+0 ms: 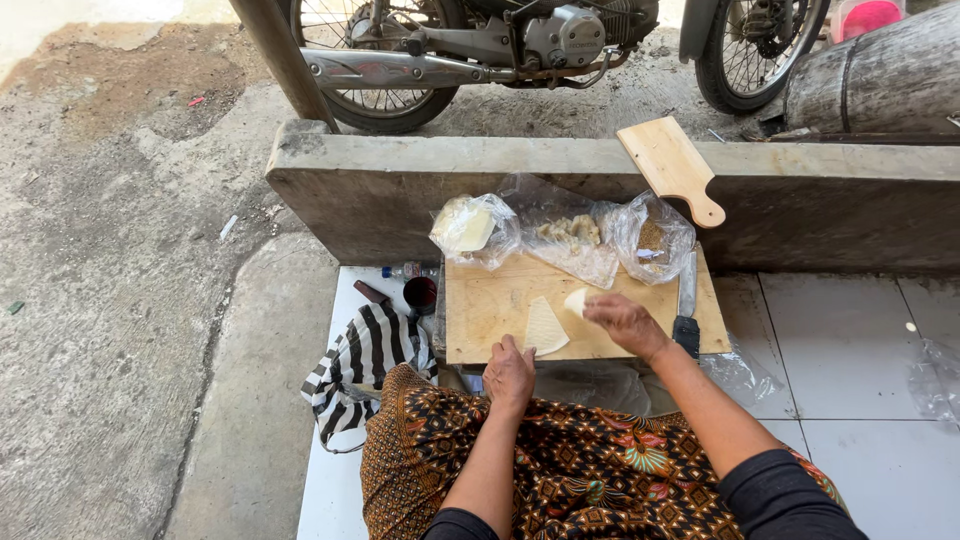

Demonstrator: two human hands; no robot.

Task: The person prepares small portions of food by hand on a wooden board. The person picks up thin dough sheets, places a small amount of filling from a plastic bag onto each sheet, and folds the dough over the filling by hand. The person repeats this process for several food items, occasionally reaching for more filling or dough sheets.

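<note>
A wooden cutting board [490, 310] lies on the white tiled floor in front of my knees. A thin pale triangular wrapper [545, 328] rests on it. My left hand [509, 376] sits at the board's near edge, its fingertips touching the wrapper's lower corner. My right hand [622, 322] hovers over the board and pinches a small pale piece of dough [576, 301]. A knife [686, 300] with a black handle lies along the board's right side, just beyond my right wrist.
Three clear plastic bags [560, 232] of food sit at the board's far edge against a low concrete curb [400, 165]. A small wooden paddle board [672, 165] leans on the curb. A striped cloth [362, 360], dark cup [420, 294] and motorcycle [520, 45] are nearby.
</note>
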